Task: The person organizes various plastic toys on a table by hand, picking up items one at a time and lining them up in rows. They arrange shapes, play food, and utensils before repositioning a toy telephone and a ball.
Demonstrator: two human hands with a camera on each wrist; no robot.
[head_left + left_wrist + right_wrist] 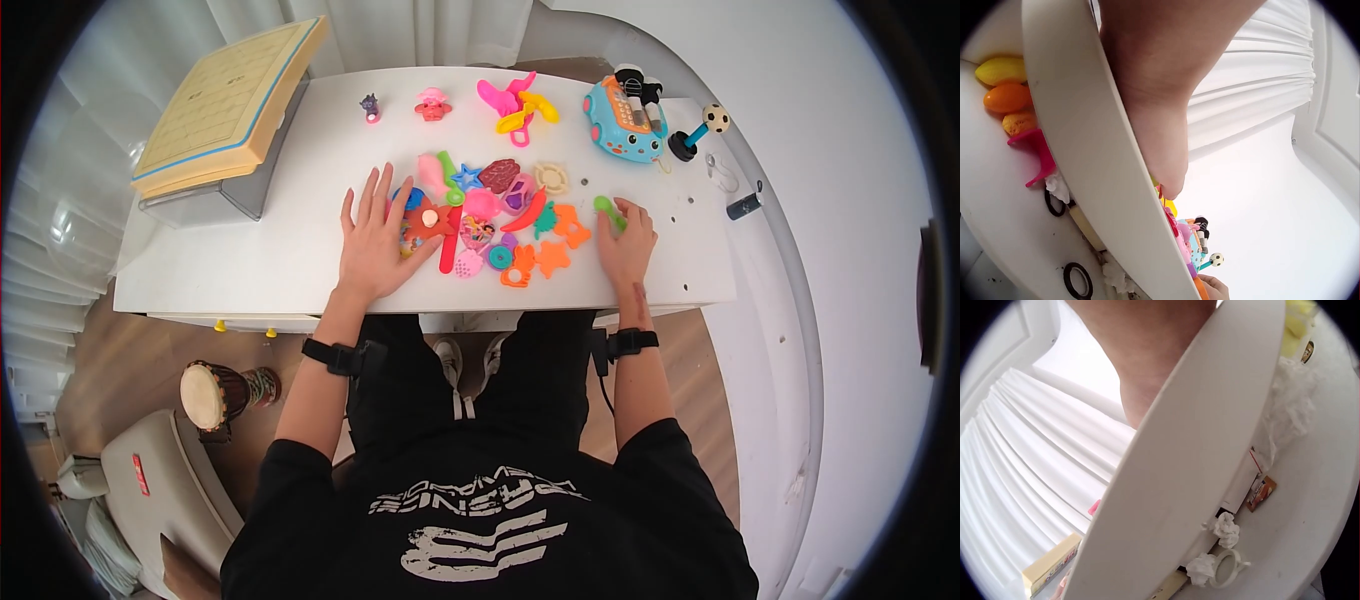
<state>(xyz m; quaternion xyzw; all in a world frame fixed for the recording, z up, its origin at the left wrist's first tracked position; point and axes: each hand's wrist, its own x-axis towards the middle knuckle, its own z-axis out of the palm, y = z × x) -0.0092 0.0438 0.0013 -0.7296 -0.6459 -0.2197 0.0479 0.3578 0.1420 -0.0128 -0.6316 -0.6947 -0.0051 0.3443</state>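
Observation:
My left hand [376,240] lies on the left side of a pile of small toys, its fingers spread and straight. Its thumb reaches over an orange-red toy [421,228], partly covering it, and a blue piece shows between the fingers. A red flat stick [450,242] lies just right of the thumb. To the right of the pile, my right hand [628,245] pinches a small light-green toy with a rounded end [602,204] between thumb and fingers. Orange cutout shapes [571,227], a red chili pepper [525,212] and a blue star [467,177] lie between the hands.
Along the back stand pink and yellow plastic pieces [517,105], a pink figure [433,104] and a blue toy telephone [625,125]. A yellow box [228,110] rests on a grey case at the left. The open drawer below the tabletop holds tape rings [1077,281] and crumpled tissue [1227,530].

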